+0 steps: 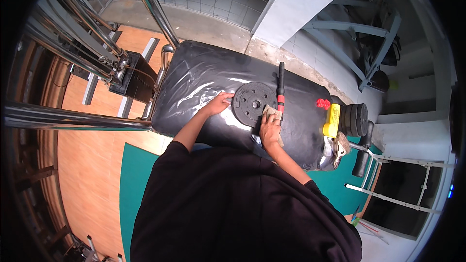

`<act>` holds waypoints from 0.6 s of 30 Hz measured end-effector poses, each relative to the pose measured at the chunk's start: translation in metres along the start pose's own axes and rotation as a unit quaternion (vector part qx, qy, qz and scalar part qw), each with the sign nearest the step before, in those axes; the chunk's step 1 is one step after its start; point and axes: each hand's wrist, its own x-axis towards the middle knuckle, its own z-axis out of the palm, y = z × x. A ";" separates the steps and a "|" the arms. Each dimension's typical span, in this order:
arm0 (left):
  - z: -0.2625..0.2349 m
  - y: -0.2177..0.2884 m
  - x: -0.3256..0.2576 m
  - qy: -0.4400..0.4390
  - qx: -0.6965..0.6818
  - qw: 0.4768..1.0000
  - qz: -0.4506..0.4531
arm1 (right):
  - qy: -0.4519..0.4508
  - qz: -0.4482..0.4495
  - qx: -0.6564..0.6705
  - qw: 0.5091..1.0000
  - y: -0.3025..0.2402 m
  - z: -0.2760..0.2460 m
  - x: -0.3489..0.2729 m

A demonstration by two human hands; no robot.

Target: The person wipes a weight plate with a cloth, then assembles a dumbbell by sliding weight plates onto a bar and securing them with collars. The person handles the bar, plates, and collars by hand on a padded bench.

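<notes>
A round black weight plate (256,104) with several holes lies flat on a black, plastic-covered bench (194,68). My left hand (219,103) holds the plate's left rim, its fingers bent against the edge. Under the fingers of my right hand (270,129) is a beige cloth (273,112), pressed on the plate's lower right rim. Just right of the plate, a black dumbbell bar (280,83) with red bands lies lengthwise, its lower end close to the cloth.
At the bench's right end sit red star-shaped collars (323,103), a yellow container (332,120), more black weight plates (358,119) and a pale item (341,148) I cannot make out. Chrome machine posts (77,122) stand at left. A white metal frame (393,201) is at lower right.
</notes>
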 end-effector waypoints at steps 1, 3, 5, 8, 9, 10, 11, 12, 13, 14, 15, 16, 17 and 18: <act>0.000 -0.003 0.000 -0.003 0.002 1.000 0.001 | -0.012 -0.012 0.029 0.999 -0.005 -0.006 -0.011; -0.001 -0.011 0.002 -0.001 -0.013 1.000 0.006 | 0.009 -0.063 0.107 0.992 -0.012 -0.017 -0.028; -0.001 -0.012 0.004 -0.003 -0.015 1.000 0.002 | -0.019 -0.129 0.193 0.972 -0.009 -0.040 -0.040; -0.003 -0.003 -0.002 -0.003 -0.010 1.000 -0.009 | -0.065 -0.115 0.437 0.890 0.022 -0.074 -0.022; -0.003 -0.003 -0.003 0.001 -0.014 1.000 -0.006 | -0.059 -0.098 0.513 0.851 0.032 -0.075 -0.009; 0.000 -0.001 -0.002 -0.002 -0.018 1.000 0.000 | 0.007 -0.062 0.575 0.815 0.040 -0.056 0.011; 0.000 0.002 0.000 -0.004 -0.009 1.000 -0.007 | 0.073 -0.023 0.633 0.771 0.044 -0.039 0.033; -0.003 0.001 -0.002 0.006 -0.002 1.000 -0.016 | 0.065 0.014 0.585 0.808 0.047 -0.052 0.053; -0.004 0.001 -0.002 0.015 0.004 1.000 -0.023 | 0.057 0.052 0.532 0.843 0.052 -0.067 0.069; -0.006 -0.007 0.000 0.021 0.065 0.998 0.012 | 0.060 0.055 0.475 0.876 0.051 -0.073 0.081; -0.004 -0.005 0.003 0.013 0.029 0.999 -0.010 | 0.062 0.065 0.418 0.904 0.048 -0.074 0.091; -0.003 0.001 0.004 0.009 -0.005 0.999 -0.034 | 0.058 0.041 0.394 0.916 0.041 -0.067 0.100; -0.003 0.007 0.004 0.005 -0.040 0.998 -0.057 | 0.048 0.014 0.319 0.946 0.028 -0.058 0.103; 0.001 0.020 -0.001 0.006 -0.032 0.997 -0.074 | 0.056 0.012 0.250 0.967 0.009 -0.048 0.104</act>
